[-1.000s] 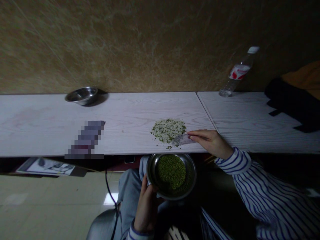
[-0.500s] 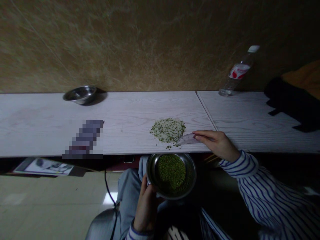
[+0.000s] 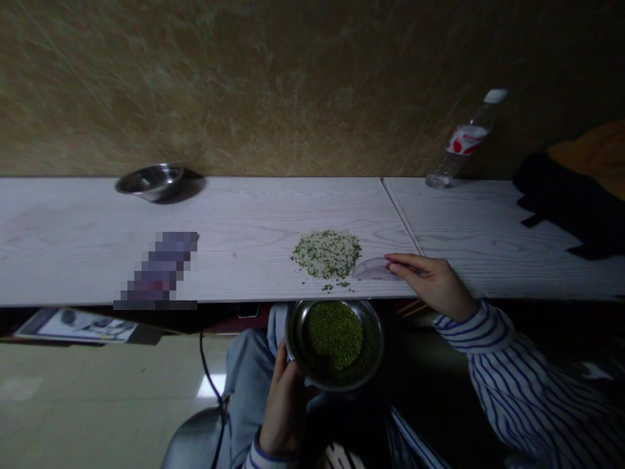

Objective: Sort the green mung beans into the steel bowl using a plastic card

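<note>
My left hand (image 3: 283, 407) grips the near-left rim of a steel bowl (image 3: 371, 332) that is held just below the table's front edge and is part full of green beans (image 3: 334, 335). On the white wooden table (image 3: 244, 221) above it lies a pile of mixed green and white grains (image 3: 327, 253). My right hand (image 3: 432, 281) rests on the table to the right of the pile. Its fingers pinch a small pale, thin card-like piece (image 3: 374, 268) that lies flat with its tip near the pile's right edge.
An empty steel bowl (image 3: 150, 181) stands at the back left by the wall. A blurred-out flat object (image 3: 159, 270) lies left of centre. A plastic water bottle (image 3: 463, 140) leans at the back right, with dark and orange cloth (image 3: 576, 195) at the far right.
My right hand has drawn the pale piece to the right, away from the grain pile. The bowl in my left hand has stayed in place.
</note>
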`<state>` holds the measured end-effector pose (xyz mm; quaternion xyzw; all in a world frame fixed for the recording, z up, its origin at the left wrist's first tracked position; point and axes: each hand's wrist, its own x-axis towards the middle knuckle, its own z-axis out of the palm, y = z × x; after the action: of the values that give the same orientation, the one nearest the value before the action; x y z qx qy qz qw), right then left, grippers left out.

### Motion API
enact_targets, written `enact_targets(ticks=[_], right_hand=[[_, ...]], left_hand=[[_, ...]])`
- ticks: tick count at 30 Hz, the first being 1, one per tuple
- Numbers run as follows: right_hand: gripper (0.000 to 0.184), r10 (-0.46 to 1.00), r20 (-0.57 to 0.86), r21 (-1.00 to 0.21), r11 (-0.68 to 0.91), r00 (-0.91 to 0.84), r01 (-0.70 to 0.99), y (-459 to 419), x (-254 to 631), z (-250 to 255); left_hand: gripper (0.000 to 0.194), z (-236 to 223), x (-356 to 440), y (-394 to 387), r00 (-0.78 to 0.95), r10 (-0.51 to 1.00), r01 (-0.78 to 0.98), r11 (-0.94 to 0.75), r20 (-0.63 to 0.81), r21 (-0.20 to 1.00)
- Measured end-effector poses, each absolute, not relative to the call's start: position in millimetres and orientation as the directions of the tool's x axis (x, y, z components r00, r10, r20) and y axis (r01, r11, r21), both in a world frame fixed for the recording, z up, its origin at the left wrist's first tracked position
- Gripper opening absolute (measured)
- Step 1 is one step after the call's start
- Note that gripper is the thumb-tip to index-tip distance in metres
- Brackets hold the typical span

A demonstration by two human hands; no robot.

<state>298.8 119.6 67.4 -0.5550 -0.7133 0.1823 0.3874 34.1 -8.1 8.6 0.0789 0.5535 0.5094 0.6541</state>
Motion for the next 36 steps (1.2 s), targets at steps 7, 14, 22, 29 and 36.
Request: enact_targets(ticks=[7,14,22,29,36], right_hand=[[0.023,0.934,0.355,-0.665,0.288,-0.046,0.689,116,309,75],[0.024,0.934,0.356,-0.662,0.265,-0.018,0.701,106,314,71],[0.025,0.94,0.34,-0.71,0.286,-0.043,0.644,110,296,69],[0.025,0.94,0.335,-0.715,0.296,-0.061,0.634,115,292,71],[0.026,0.931,0.334,-0.703,0.35,-0.146,0.619,118,277,72]], left_hand=[[0.059,8,33,-8,-0.125,0.749,-0.576,0.479,-0.651,0.662],[0.064,3,33,-8,-0.107,0.751,-0.565,0.493,-0.652,0.661],[0.069,5,35,-8,-0.1,0.755,-0.571,0.49,-0.648,0.659],[0.063,10,34,-8,-0.092,0.756,-0.582,0.487,-0.648,0.651],[0.06,6,33,-9,-0.094,0.761,-0.571,0.486,-0.641,0.661]])
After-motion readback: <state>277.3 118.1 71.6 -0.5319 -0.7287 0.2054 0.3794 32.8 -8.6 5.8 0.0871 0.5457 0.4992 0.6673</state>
